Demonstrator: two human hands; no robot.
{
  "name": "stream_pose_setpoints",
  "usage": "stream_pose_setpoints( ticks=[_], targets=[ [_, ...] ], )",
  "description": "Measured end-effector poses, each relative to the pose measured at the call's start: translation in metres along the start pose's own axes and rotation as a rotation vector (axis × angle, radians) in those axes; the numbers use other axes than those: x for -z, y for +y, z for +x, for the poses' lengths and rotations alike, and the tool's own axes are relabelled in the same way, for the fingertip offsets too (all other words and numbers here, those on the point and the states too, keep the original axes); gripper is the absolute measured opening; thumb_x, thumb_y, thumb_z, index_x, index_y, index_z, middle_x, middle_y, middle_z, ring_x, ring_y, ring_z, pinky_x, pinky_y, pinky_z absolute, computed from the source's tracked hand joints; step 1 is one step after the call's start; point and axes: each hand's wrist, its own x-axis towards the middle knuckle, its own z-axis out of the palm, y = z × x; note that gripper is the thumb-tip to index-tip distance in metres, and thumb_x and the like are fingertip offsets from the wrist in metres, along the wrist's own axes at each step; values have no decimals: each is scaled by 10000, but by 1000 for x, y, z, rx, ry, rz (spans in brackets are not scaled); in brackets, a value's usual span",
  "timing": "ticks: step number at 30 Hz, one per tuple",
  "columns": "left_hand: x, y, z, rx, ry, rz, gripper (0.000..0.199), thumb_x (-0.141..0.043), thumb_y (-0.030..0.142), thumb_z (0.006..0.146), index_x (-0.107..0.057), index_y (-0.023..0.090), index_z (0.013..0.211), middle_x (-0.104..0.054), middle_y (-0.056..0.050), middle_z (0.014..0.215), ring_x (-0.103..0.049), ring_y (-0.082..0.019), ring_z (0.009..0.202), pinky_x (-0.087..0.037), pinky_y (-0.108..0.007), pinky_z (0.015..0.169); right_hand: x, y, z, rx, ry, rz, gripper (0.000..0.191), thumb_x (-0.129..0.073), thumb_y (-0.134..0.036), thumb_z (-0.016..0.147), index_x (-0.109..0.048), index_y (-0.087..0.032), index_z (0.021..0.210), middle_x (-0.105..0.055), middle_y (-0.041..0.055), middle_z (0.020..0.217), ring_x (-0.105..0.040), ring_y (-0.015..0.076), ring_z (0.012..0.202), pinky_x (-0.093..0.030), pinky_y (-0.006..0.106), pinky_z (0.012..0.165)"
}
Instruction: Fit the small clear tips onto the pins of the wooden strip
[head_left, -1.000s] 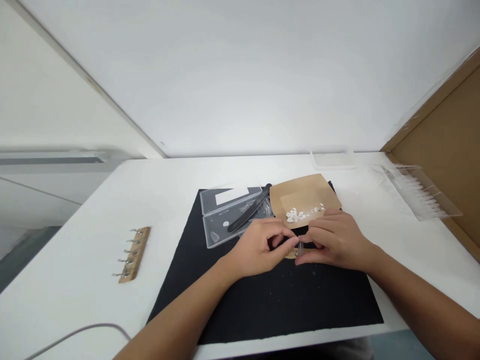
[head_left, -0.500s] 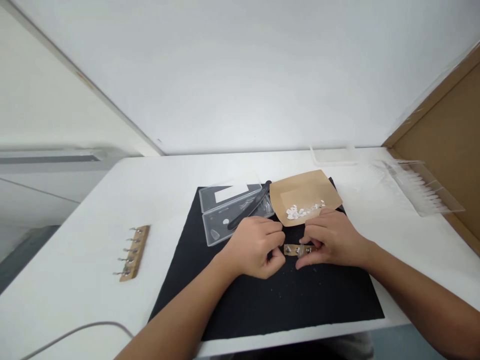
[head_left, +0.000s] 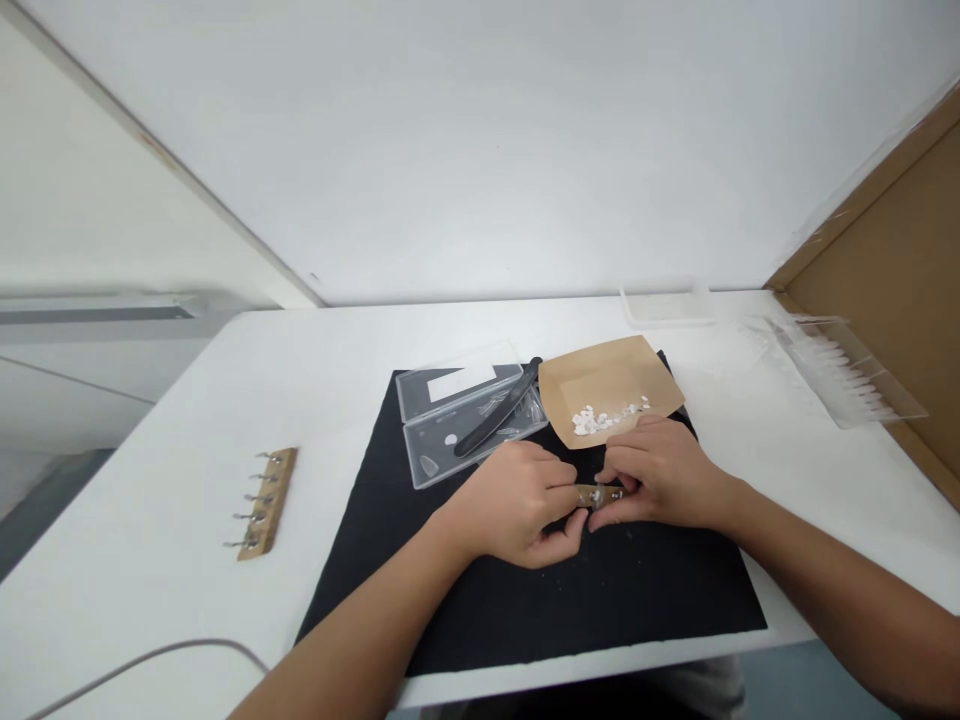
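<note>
My left hand (head_left: 529, 503) is closed round the left end of a small wooden strip (head_left: 584, 495) that carries metal clips. At the strip's middle my right hand (head_left: 658, 472) pinches a small clear piece, which looks like a nail tip (head_left: 598, 494), between thumb and fingers. The strip's ends are partly hidden by my hands. Just behind lies a brown paper tray (head_left: 600, 370) with small white pieces (head_left: 592, 420) in it. A black curved nail file (head_left: 499, 408) rests across an open clear plastic case (head_left: 420, 470), which holds several clear nail tips (head_left: 429, 466).
A black mat (head_left: 480, 630) lies under the work on the white table (head_left: 337, 370). Another wooden strip with upright clips (head_left: 268, 503) stands at the left. Clear trays with nail tips (head_left: 844, 375) lie at the right by a cardboard panel (head_left: 892, 250). A cable (head_left: 165, 650) runs front left.
My left hand has moved right and taken hold of the wooden strip's left end. My right hand stays on the clear nail tip, shifted slightly.
</note>
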Motion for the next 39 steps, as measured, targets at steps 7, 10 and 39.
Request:
stream_pose_setpoints(
  ticks=[7, 10, 39],
  targets=[
    [-3, -1, -1, 2, 37, 3, 164, -600, 215, 894, -631, 201, 733, -576, 16, 624, -497, -141, 503, -353, -338, 479, -1, 0, -1, -34, -24, 8, 532, -727, -717, 901, -649, -199, 808, -636, -64, 636, -577, 110, 598, -292, 301, 651],
    [-3, -1, -1, 2, 35, 8, 152, -607, 234, 893, -638, 199, 748, -571, 17, 632, -488, -141, 501, -363, -337, 482, -1, 0, -1, -47, -36, 8, 531, -721, -715, 907, -648, -197, 817, -636, -65, 640, -588, 114, 606, -299, 301, 662],
    [0, 1, 2, 6, 45, -43, 114, -628, 222, 899, -729, 171, 906, -644, -36, 784, -555, -171, 653, -462, -332, 576, 2, -9, 0, -156, -103, -11, 473, -836, -634, 847, -639, -209, 772, -671, -61, 661, -610, 127, 620, -277, 301, 655]
  ],
)
